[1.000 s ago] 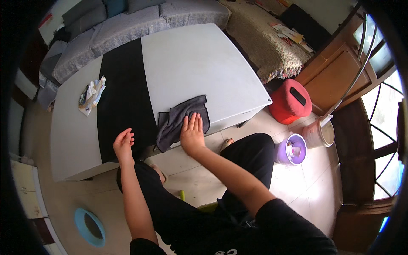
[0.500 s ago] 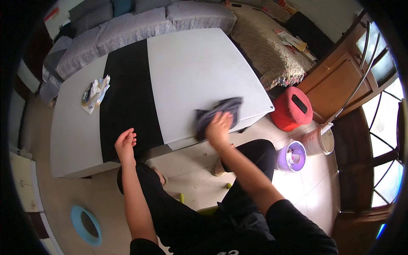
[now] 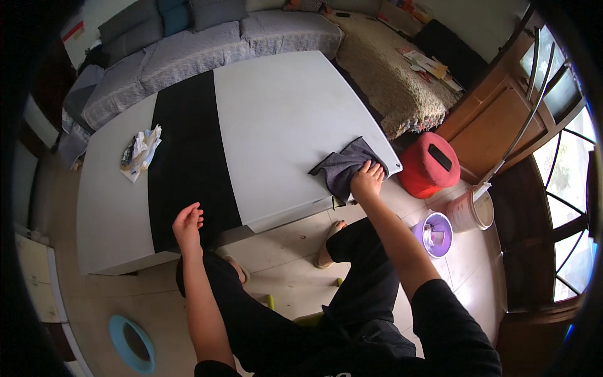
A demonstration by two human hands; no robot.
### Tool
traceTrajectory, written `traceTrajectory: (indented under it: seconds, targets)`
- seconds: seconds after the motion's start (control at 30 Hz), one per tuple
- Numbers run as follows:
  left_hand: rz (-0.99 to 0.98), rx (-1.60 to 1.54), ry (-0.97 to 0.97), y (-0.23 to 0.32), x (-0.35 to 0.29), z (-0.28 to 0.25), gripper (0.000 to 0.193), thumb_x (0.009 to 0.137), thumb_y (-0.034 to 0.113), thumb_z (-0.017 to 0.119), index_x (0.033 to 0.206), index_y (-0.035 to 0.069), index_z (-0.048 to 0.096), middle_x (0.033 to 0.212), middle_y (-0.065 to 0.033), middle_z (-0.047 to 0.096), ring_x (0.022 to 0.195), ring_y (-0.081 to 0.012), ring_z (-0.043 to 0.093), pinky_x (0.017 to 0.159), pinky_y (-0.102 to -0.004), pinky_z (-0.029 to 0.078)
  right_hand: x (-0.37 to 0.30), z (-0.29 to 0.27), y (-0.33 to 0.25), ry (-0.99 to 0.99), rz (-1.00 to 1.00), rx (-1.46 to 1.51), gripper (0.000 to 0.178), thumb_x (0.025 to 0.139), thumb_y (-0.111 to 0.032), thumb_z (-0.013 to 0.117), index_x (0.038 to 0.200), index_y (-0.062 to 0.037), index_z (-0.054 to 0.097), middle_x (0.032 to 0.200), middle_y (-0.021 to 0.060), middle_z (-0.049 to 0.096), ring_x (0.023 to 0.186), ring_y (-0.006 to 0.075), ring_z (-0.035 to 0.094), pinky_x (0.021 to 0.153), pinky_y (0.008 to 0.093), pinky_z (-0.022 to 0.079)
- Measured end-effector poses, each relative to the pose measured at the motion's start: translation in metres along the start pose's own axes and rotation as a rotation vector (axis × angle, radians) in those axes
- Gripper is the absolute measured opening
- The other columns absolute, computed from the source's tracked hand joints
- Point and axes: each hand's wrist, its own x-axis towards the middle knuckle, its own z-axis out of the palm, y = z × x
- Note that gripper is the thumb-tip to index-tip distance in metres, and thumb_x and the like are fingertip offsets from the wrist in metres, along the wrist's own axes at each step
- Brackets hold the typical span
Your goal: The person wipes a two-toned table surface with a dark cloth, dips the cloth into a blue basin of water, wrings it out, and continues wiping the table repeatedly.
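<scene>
A dark grey cloth (image 3: 347,164) lies bunched at the near right corner of a table (image 3: 276,119) with a white top and a black band. My right hand (image 3: 369,180) presses on the cloth and holds it, and part of the cloth hangs over the near edge. Above the near edge of the black band, my left hand (image 3: 188,225) hovers with its fingers curled in and nothing visible in them. Some crumpled white packaging (image 3: 142,151) rests on the left part of the tabletop.
Beyond the table stands a grey covered sofa (image 3: 188,56). To the right are a red stool (image 3: 429,166) with a black phone (image 3: 440,157) on it, a purple bin (image 3: 433,251) and a pale bucket (image 3: 472,212). A blue basin (image 3: 132,344) sits on the floor at left.
My right hand has slid the cloth to the right, toward the table's corner, and the cloth has spread out. My left hand stays in nearly the same place.
</scene>
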Motion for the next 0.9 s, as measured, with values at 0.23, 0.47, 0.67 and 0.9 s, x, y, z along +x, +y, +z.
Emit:
traceTrajectory:
  seconds: [0.23,0.47,0.67,0.9]
  targets:
    - [-0.016,0.014,-0.045,-0.003,-0.001,0.003,0.017,0.087,0.010,0.053,0.101,0.003,0.062,0.081,-0.0015,0.061,0.067,-0.0063,0.052,0.059,-0.0190,0.042,-0.131,0.001,-0.129,0.099,-0.481,-0.228,0.056,0.090,-0.026,0.030,0.134,0.0073,0.021,0.133,0.0368,0.024,0.124,0.0524,0.022,0.102,0.0584,0.013]
    - [-0.006,0.060,-0.037,0.000,0.002,0.011,0.018,0.088,0.010,0.053,0.101,0.003,0.062,0.081,-0.0018,0.061,0.067,-0.0065,0.051,0.060,-0.0186,0.042,-0.067,0.028,-0.084,0.227,-0.538,0.102,0.046,0.084,-0.018,0.041,0.125,0.0022,0.038,0.125,0.0282,0.039,0.120,0.0393,0.036,0.102,0.0459,0.024]
    - [0.011,0.025,-0.038,0.001,0.000,0.011,0.018,0.088,0.010,0.053,0.100,0.003,0.063,0.081,-0.0022,0.061,0.067,-0.0063,0.051,0.059,-0.0185,0.042,0.019,0.008,0.025,0.080,-0.071,0.021,0.044,0.090,-0.022,0.037,0.128,-0.0003,0.036,0.130,0.0277,0.036,0.120,0.0398,0.035,0.098,0.0423,0.031]
    - [-0.018,0.021,-0.029,0.001,0.004,-0.001,0.018,0.088,0.010,0.052,0.102,0.003,0.062,0.083,-0.0027,0.061,0.067,-0.0068,0.051,0.060,-0.0193,0.042,-0.024,-0.036,-0.026,-0.263,-0.368,0.054,0.041,0.081,-0.022,0.047,0.118,-0.0050,0.050,0.114,0.0272,0.051,0.103,0.0402,0.051,0.085,0.0417,0.044]
